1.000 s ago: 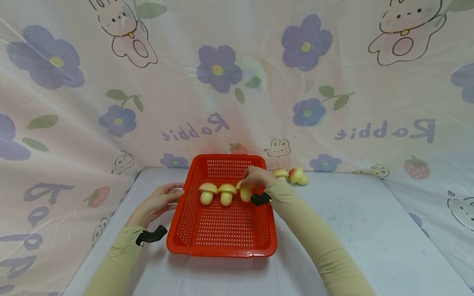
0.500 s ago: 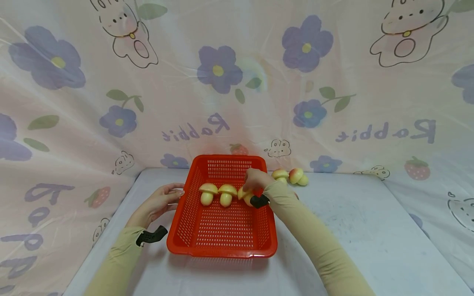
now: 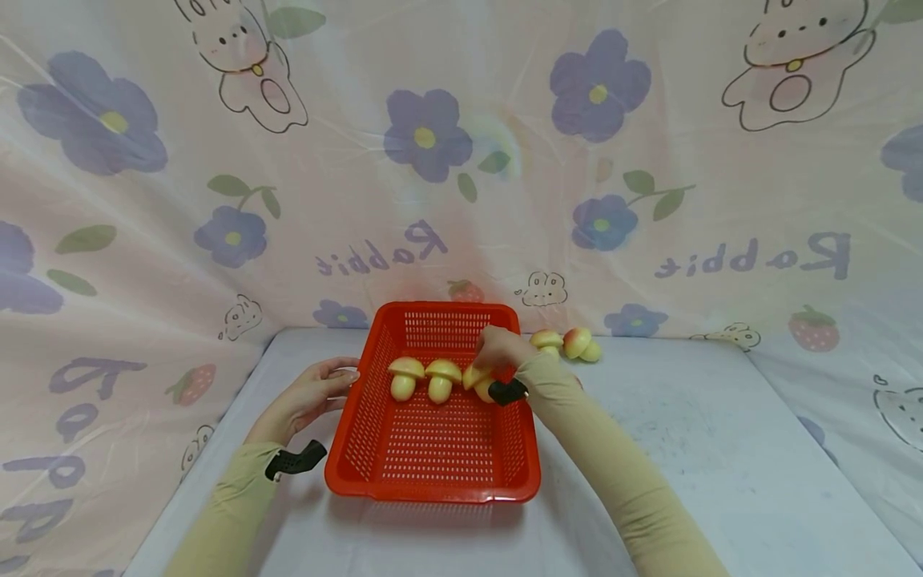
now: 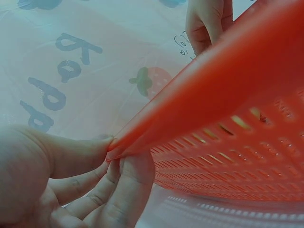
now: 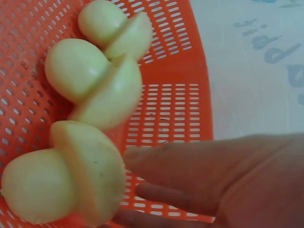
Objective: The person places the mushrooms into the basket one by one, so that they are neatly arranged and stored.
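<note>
Fingers of the left hand [image 3: 310, 394]: grasping the left rim of the basket [image 3: 433, 494], thumb on one face, fingertips on the other.
Fingers of the right hand [image 3: 501, 349]: bent down at the cap of the right mushroom [image 5: 66, 173], one fingertip at its edge; whether they grip it or merely touch it, I cannot tell.
Basket: red, slotted all over, on the table [image 3: 685, 457] between the two hands.
Mushrooms inside: three, pale yellow, side by side across the far half: left mushroom [image 3: 406, 377], middle mushroom [image 3: 442, 379] and the right one under the right hand.
How they lie: caps to the far side, stems to the near side; the right one is skewed, its stem aimed near and right.
Mushrooms outside: two on the table, far and right of the basket, a partly hidden mushroom [image 3: 546, 338] and a red-tinged mushroom [image 3: 579, 343] just beside it.
Sleeves: beige, left sleeve [image 3: 223, 509] and right sleeve [image 3: 620, 473].
Backdrop: cloth [image 3: 505, 216] printed with purple flowers, rabbits and strawberries.
</note>
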A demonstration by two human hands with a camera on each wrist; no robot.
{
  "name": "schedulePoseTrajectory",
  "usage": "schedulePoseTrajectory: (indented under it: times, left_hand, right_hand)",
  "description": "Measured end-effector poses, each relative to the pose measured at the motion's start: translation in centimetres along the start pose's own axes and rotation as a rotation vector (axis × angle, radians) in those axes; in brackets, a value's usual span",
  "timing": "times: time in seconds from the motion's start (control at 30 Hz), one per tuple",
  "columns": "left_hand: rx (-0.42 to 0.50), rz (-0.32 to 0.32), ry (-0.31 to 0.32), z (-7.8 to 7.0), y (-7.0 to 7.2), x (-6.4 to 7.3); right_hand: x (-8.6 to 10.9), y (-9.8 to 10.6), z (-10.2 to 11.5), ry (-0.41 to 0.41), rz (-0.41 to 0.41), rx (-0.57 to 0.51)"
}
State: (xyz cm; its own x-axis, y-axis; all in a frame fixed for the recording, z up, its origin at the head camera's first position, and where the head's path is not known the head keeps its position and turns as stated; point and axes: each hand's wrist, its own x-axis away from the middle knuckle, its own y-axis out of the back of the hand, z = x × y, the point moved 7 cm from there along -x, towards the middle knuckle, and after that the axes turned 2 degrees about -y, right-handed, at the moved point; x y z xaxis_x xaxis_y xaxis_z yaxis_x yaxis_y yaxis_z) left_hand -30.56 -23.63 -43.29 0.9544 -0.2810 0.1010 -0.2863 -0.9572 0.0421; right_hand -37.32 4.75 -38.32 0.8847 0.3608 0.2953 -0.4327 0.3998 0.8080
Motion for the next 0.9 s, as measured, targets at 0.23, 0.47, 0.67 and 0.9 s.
schedulePoseTrajectory:
  times: [0.23, 0.47, 0.67, 0.9]
  left_hand:
    - [0.002, 0.005, 0.001, -0.2, -0.1, 0.1]
    - [-0.001, 0.008, 0.006, -0.2, 0.0, 0.2]
    - [-0.014, 0.004, 0.008, -0.3, 0.1, 0.4]
    - [-0.003, 0.022, 0.002, -0.3, -0.1, 0.3]
  right_hand:
    - [0.7, 1.4, -0.1, 0.025, -0.072, 0.004]
    - [1.8, 2.4, -0.2, 0.113, -0.097, -0.066]
    - [2.5, 2.7, -0.5, 0.197, -0.027, -0.245]
    - [3.3, 2.8, -0.9, 0.257, 0.000, -0.287]
